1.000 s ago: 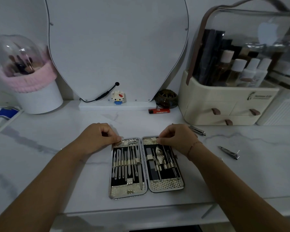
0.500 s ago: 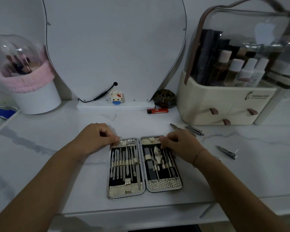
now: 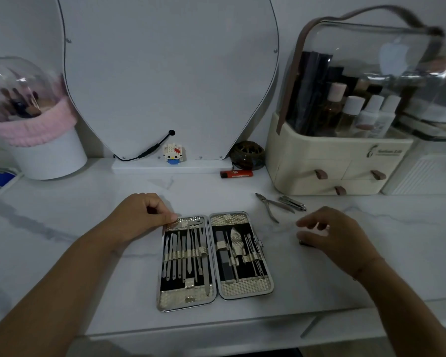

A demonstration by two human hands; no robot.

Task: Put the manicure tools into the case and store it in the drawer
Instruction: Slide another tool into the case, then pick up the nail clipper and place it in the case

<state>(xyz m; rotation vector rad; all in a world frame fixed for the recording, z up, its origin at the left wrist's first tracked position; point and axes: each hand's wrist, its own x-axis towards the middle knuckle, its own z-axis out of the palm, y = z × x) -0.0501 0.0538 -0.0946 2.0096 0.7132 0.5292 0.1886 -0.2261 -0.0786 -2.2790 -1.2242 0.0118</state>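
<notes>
Dim, bluish light; wide-angle bowing, motion-blurred right edge.

Held both bare forearms in from the near edge, left from the lower left, right from the lower right, angled toward each other. Held left hand (image 3: 142, 215) palm down, knuckles up, wrist about straight, fingers curled tight under. Pinched far left corner of case (image 3: 186, 301) with thumb and forefinger tips. Held right hand (image 3: 332, 235) well apart from the left, off to the right, back of hand up, wrist bent slightly inward. Spread its fingers (image 3: 312, 222) loosely, half bent, pointed left, blurred at the tips. Tucked thumb low beneath them. Could not tell whether gripped anything.
</notes>
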